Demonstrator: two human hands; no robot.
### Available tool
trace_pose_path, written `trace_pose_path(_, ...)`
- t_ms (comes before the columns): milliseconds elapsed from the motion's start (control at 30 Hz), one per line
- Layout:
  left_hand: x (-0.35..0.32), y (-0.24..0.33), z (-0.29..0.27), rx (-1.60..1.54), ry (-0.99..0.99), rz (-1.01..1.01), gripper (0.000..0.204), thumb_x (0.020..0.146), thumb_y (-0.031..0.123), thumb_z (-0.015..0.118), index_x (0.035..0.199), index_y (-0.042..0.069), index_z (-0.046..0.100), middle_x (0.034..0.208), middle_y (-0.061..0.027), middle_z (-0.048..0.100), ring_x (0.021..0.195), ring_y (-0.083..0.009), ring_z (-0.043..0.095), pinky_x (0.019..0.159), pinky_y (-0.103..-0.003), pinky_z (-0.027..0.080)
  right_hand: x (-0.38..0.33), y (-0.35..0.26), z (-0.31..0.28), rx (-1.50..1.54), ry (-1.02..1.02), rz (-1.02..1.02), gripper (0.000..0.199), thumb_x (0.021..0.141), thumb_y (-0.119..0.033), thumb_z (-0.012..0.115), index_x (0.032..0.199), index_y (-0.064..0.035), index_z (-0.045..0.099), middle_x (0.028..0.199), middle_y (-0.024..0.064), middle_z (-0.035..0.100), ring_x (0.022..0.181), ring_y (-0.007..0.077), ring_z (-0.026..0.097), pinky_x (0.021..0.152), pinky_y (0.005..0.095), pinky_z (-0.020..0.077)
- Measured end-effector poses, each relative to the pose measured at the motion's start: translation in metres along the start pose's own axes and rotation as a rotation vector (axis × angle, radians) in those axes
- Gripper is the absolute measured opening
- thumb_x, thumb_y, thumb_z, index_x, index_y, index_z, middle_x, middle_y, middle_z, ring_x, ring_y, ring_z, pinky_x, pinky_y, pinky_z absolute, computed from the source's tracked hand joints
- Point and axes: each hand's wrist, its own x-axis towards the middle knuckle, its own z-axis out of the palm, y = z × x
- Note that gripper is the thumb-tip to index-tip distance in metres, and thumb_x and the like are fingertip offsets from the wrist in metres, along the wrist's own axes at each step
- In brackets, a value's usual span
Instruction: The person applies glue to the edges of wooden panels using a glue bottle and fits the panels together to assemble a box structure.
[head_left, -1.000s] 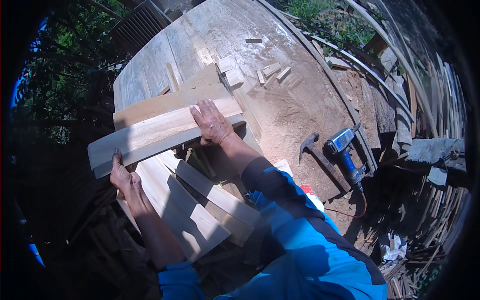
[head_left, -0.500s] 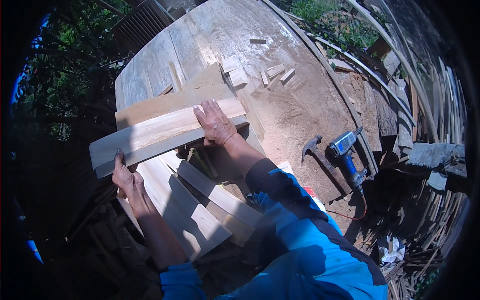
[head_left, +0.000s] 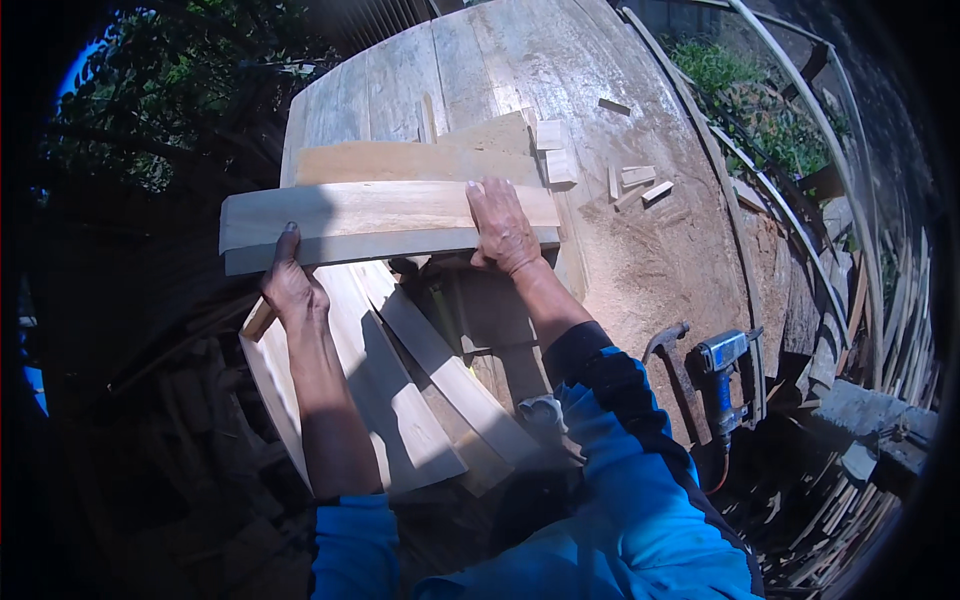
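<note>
A long pale wooden board (head_left: 400,207) lies crosswise in front of me, with a greyer wooden strip (head_left: 370,248) along its near edge. My left hand (head_left: 291,280) grips the strip and board near their left end, thumb on top and fingers hidden underneath. Over the right end, my right hand (head_left: 503,228) lies with its fingers on the board's face and its thumb at the near edge, holding it. Behind it rests another flat board (head_left: 420,160). Loose pale planks (head_left: 375,370) slope down toward me below both hands.
On the worn wooden table (head_left: 640,270), a hammer (head_left: 683,380) and a blue-and-silver pneumatic nailer (head_left: 722,385) with a hose are at the right. Small wood blocks (head_left: 557,165) and offcuts (head_left: 637,177) lie farther back. Wood strips (head_left: 900,310) are piled beyond the right edge.
The view has turned, so the table and tools appear farther right. The board now looks more level across the picture. Both hands keep their places on it.
</note>
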Motion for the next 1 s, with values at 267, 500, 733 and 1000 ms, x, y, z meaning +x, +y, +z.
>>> trace_pose_path(267, 0.009, -0.004, 0.003, -0.019, -0.042, 0.009, 0.041, 0.079, -0.005, 0.072, 0.117, -0.008, 0.059, 0.114, -0.0136, 0.064, 0.105, -0.0235, 0.063, 0.099, -0.034, 0.05, 0.011, 0.003, 0.005, -0.018, 0.023, -0.019, 0.115, 0.031, -0.014, 0.089, 0.135, -0.0014, 0.042, 0.133, 0.0259, 0.046, 0.127, 0.045, 0.042, 0.114, 0.0475, 0.0317)
trace_pose_path(500, 0.012, -0.003, 0.011, 0.044, -0.007, -0.032, 0.037, 0.08, -0.001, 0.071, 0.116, -0.004, 0.061, 0.11, -0.0117, 0.066, 0.099, -0.0221, 0.066, 0.089, -0.04, 0.056, 0.016, 0.007, 0.006, -0.03, 0.061, -0.04, 0.114, 0.029, -0.015, 0.088, 0.133, -0.0001, 0.044, 0.131, 0.0249, 0.047, 0.126, 0.0437, 0.044, 0.114, 0.0465, 0.0324)
trace_pose_path(733, 0.018, -0.004, 0.015, 0.068, -0.018, -0.08, 0.037, 0.08, 0.001, 0.072, 0.116, -0.004, 0.061, 0.109, -0.0109, 0.066, 0.099, -0.0215, 0.066, 0.088, -0.039, 0.056, 0.019, 0.01, 0.008, -0.01, 0.084, -0.048, 0.11, 0.03, -0.014, 0.087, 0.131, -0.0005, 0.045, 0.125, 0.0229, 0.047, 0.122, 0.0425, 0.047, 0.113, 0.0465, 0.034)
trace_pose_path(1000, 0.008, 0.002, 0.031, 0.083, 0.02, -0.116, 0.039, 0.08, 0.004, 0.073, 0.116, -0.003, 0.061, 0.11, -0.0102, 0.066, 0.101, -0.0222, 0.065, 0.087, -0.041, 0.055, 0.02, 0.017, 0.011, -0.033, 0.09, -0.027, 0.112, 0.03, -0.018, 0.09, 0.132, -0.0009, 0.044, 0.126, 0.0229, 0.047, 0.123, 0.0414, 0.046, 0.114, 0.0468, 0.0331)
